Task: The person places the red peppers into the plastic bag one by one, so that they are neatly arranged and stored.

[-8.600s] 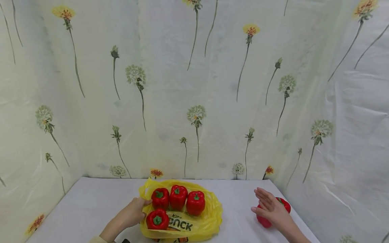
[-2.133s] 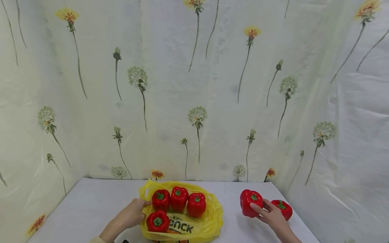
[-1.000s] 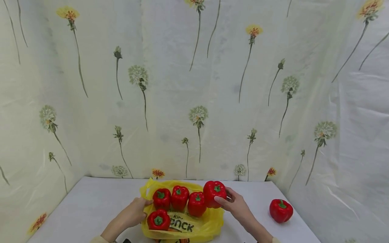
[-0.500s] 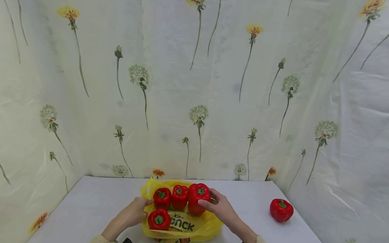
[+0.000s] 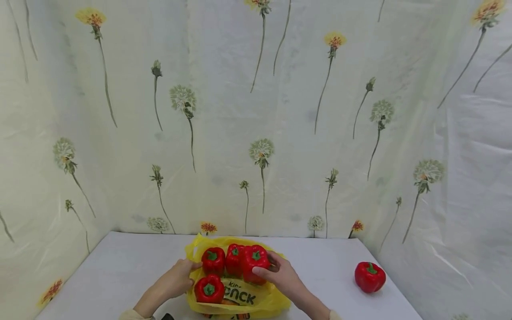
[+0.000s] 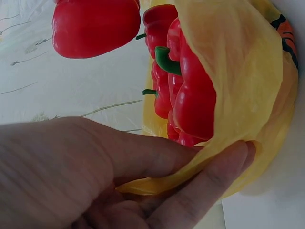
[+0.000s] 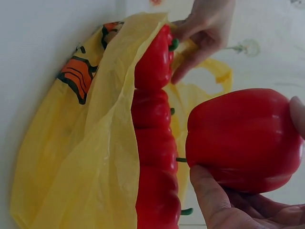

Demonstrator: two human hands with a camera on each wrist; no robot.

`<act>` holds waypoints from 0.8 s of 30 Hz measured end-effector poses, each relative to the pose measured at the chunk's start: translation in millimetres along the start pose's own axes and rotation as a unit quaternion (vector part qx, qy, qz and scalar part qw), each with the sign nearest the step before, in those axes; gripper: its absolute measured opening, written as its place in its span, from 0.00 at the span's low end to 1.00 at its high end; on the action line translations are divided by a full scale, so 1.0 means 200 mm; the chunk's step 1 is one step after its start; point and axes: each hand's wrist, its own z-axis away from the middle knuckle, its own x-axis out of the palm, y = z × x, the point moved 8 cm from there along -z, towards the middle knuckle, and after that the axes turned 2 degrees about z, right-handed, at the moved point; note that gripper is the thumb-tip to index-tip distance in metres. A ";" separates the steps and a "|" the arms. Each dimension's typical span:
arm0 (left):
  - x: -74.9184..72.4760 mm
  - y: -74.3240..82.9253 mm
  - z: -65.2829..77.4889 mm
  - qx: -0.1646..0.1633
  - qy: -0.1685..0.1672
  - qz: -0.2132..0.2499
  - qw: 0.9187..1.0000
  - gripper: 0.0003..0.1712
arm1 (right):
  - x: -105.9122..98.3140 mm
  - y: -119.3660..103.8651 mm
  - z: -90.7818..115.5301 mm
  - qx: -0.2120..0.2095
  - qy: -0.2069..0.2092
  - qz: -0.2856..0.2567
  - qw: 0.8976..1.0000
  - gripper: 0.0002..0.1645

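A yellow plastic bag [image 5: 276, 298] lies mouth open on the white table with several red bell peppers inside, among them a front one [image 5: 210, 290] and a back-left one [image 5: 213, 261]. My left hand [image 5: 176, 280] pinches the bag's left edge; the left wrist view shows the thin film [image 6: 238, 95] between thumb and fingers. My right hand [image 5: 282, 275] grips another bell pepper [image 5: 254, 262], fingers on one side and thumb on the other. In the right wrist view this held pepper [image 7: 243, 138] hangs above the row in the bag, and from the head it hides part of that row.
One more red bell pepper [image 5: 370, 277] stands alone near the right edge of the table [image 5: 320, 258]. Flower-printed curtains [image 5: 224, 133] enclose the table at the back and both sides.
My right hand took one of the two peppers at the right and carried it left over the bag, most recently shifting a little further left. My left hand stayed at the bag's edge.
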 end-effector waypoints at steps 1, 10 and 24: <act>0.00 0.00 0.00 0.001 0.000 -0.001 1.000 0.29 | 0.00 0.00 0.00 -0.001 0.000 0.000 1.000 0.45; 0.00 0.00 0.00 -0.004 -0.003 0.003 1.000 0.29 | 0.06 0.01 0.00 -0.002 -0.009 -0.010 1.000 0.46; 0.00 0.00 -0.01 -0.015 0.006 -0.029 0.999 0.28 | 0.18 0.08 -0.01 0.029 -0.021 0.006 0.999 0.56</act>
